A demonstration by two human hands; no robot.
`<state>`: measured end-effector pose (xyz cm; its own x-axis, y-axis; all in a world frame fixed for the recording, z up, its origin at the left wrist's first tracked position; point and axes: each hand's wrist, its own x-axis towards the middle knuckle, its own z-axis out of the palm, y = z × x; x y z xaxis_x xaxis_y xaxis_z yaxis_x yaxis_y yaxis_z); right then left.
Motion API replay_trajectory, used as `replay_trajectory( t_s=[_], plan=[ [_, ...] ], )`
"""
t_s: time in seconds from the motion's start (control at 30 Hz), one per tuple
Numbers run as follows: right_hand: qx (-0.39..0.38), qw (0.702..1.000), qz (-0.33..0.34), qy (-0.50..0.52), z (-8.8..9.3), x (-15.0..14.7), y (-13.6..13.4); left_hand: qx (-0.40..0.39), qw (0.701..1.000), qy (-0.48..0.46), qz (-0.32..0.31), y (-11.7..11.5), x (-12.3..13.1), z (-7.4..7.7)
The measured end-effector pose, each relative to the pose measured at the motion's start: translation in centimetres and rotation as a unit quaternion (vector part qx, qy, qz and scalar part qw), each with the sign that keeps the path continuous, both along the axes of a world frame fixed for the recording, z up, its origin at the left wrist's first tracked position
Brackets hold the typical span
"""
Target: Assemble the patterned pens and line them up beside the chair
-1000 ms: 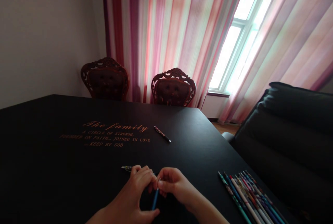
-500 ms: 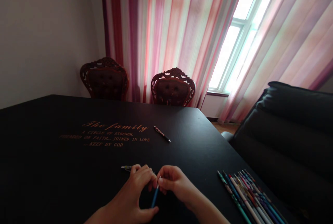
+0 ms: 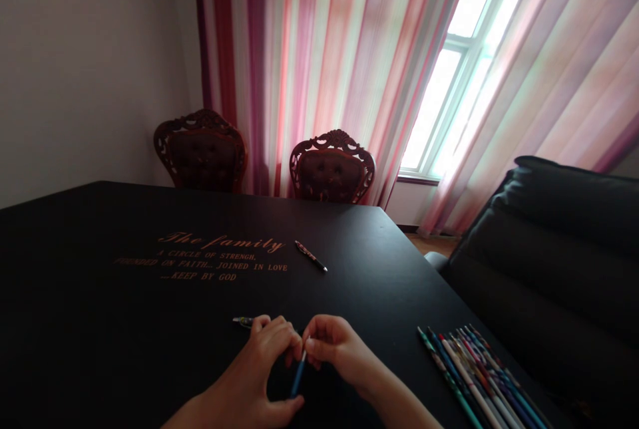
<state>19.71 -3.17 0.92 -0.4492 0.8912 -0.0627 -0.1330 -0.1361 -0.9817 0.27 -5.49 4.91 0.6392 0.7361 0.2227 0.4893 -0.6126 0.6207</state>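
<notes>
A slim blue pen [image 3: 298, 378] stands at a slant between my hands, its pale upper end near the fingertips. My left hand [image 3: 269, 362] is curled around it, with the thumb at its lower end and the fingers near its upper end. The fingers of my right hand [image 3: 332, 348] pinch the pen's pale upper end. Behind my left fingers lies a patterned pen [image 3: 242, 322], mostly hidden by that hand. Farther off, a dark pen with a reddish pattern [image 3: 310, 256] rests on the black table [image 3: 369, 309].
Several pens [image 3: 474, 376] lie side by side at the table's right edge. Gold lettering [image 3: 222, 258] marks the tabletop. Two carved chairs [image 3: 332, 166] stand behind the far edge, before striped curtains [image 3: 319, 50]. A black padded seat [image 3: 544, 249] is at the right.
My right fingers have shifted very slightly at the pen's upper end. Both hands otherwise keep their places, and the pens on the table have not moved.
</notes>
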Motion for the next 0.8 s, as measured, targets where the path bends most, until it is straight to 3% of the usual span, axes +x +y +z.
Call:
replay_trajectory(
  t_s=[0.8],
  plan=[
    [0.019, 1.0, -0.012, -0.001, -0.17, 0.26, 0.16, 0.0, 1.0, -0.006, -0.004, -0.09, -0.13, -0.19]
  ],
)
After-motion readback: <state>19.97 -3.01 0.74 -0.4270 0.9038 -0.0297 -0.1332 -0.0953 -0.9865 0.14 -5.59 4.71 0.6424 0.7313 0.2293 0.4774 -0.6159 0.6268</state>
